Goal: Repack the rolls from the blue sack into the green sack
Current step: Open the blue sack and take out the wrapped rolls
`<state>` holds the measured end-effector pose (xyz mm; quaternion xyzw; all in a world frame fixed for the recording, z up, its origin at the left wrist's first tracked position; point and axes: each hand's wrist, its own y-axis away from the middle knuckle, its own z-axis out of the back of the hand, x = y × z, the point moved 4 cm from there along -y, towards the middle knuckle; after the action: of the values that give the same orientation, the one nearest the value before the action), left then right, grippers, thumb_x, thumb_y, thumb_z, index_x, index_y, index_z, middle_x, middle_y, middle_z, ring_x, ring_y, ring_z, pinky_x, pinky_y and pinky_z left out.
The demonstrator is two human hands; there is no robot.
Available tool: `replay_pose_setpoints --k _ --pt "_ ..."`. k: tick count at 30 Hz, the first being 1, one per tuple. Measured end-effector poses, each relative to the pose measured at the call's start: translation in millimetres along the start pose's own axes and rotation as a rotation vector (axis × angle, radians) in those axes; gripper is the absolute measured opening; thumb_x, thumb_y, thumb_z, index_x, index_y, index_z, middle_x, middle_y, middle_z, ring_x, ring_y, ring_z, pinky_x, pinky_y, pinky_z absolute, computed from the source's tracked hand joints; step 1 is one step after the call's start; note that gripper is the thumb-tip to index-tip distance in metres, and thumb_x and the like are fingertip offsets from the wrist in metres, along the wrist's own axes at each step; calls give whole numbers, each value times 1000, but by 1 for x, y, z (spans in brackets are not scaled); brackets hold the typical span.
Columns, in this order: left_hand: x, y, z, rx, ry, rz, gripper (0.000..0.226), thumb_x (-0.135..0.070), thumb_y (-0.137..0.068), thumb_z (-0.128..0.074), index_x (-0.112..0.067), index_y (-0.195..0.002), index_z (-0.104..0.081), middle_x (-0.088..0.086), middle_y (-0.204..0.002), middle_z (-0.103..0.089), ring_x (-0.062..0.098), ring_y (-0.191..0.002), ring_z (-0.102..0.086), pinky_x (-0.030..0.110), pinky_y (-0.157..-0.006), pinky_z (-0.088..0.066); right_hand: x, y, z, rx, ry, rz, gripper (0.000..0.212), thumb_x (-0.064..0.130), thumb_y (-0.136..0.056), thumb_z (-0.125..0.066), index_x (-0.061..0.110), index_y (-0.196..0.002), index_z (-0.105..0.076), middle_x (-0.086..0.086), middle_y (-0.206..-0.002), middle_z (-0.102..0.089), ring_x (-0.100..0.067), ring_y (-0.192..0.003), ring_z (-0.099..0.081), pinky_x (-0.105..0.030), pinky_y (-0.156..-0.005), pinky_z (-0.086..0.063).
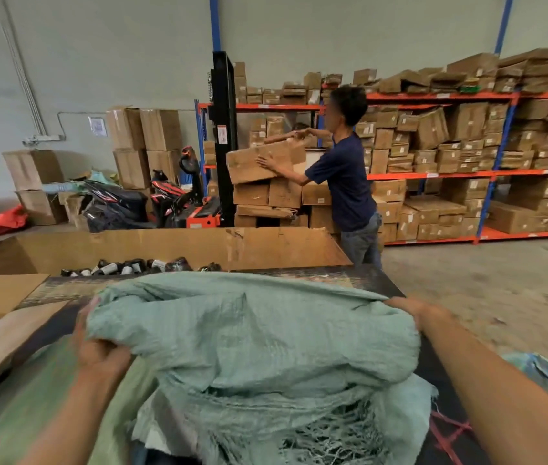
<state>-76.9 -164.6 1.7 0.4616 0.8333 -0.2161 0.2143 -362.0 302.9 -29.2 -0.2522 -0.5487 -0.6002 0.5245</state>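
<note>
On green sack (252,333), both hands (101,354) gripping

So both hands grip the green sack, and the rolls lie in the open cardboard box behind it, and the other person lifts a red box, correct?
One detail is wrong: the box the other person lifts is brown cardboard, not red, as the head view shows. The left hand and right hand do grip the green sack; the rolls lie in the open cardboard box.

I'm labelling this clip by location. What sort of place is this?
Most likely a warehouse or stockroom: orange and blue racking stacked with cardboard boxes, a pallet stacker parked by the wall, and a bare concrete floor.
</note>
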Motion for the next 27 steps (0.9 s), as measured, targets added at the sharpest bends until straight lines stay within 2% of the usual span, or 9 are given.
replay_pose_setpoints --k 3,7,9,12,17,20,22,24,27 --pt "32 -1 3 -94 122 -61 69 -36 -36 -86 -20 -101 -69 3 -103 -70 22 -107 -65 39 -96 -52 -9 -29 2 -116 303 86 62 50 -64 -89 5 -97 -63 -13 -95 -68 -26 -83 -67 -36 -69 -52" --pt "59 10 -29 -203 -174 193 30 -24 -46 -66 -10 -72 -72 10 -75 -66 27 -70 -66 37 -79 -47 29 39 -31 -410 731 626 77 62 -57 -85 33 -117 -47 3 -115 -50 -21 -109 -48 -41 -91 -47" --pt "62 6 -28 -269 -508 298 24 -18 -71 -56 -2 -88 -62 12 -74 -58 26 -66 -55 34 -67 -43 28 65 -61 -127 686 851 55 42 -73 -84 40 -115 -47 10 -105 -56 -10 -92 -54 -32 -81 -50" --pt "48 -6 -8 -433 -1151 131 49 -14 -86 -63 -10 -130 -45 16 -107 -55 28 -82 -57 37 -66 -48 -2 85 -101 365 884 746 47 16 -86 -62 42 -120 -46 13 -105 -60 -12 -93 -59 -33 -82 -52" --pt "44 -5 -64 -122 -1842 -432 15 -38 -82 -69 -31 -95 -72 8 -119 -55 28 -116 -48 44 -99 -40 -40 77 -110 431 1103 672 95 43 -71 -78 41 -146 -19 6 -146 -34 -18 -135 -34 -43 -113 -29" --pt "81 5 -86 319 -2087 233 60 -71 -80 -55 -15 -60 -63 -4 -89 -47 25 -92 -58 31 -79 -46 -45 68 -107 628 1137 499 114 38 -71 -86 39 -152 -6 -1 -156 -23 -20 -144 -25 -44 -119 -23" --pt "99 12 -81 468 -2336 621 67 -75 -83 -46 -14 -56 -47 -1 -78 -48 32 -106 -61 37 -87 -48 -32 65 -98 700 993 409 98 53 -70 -82 42 -148 -24 5 -153 -33 -15 -140 -34 -42 -117 -30" --pt "105 9 -70 473 -2473 774 58 -69 -89 -42 -15 -79 -60 7 -105 -58 29 -114 -56 36 -94 -43 -15 53 -95 554 882 464 66 66 -80 -67 40 -137 -48 8 -146 -44 -13 -135 -41 -43 -116 -32" --pt "120 -7 -44 400 -2511 828 60 -47 -91 -51 -6 -134 -46 26 -158 -6 38 -134 -42 40 -104 -40 -17 16 -99 97 1125 443 44 53 -91 -60 40 -133 -54 -9 -158 -24 -36 -148 -16 -57 -117 -12"
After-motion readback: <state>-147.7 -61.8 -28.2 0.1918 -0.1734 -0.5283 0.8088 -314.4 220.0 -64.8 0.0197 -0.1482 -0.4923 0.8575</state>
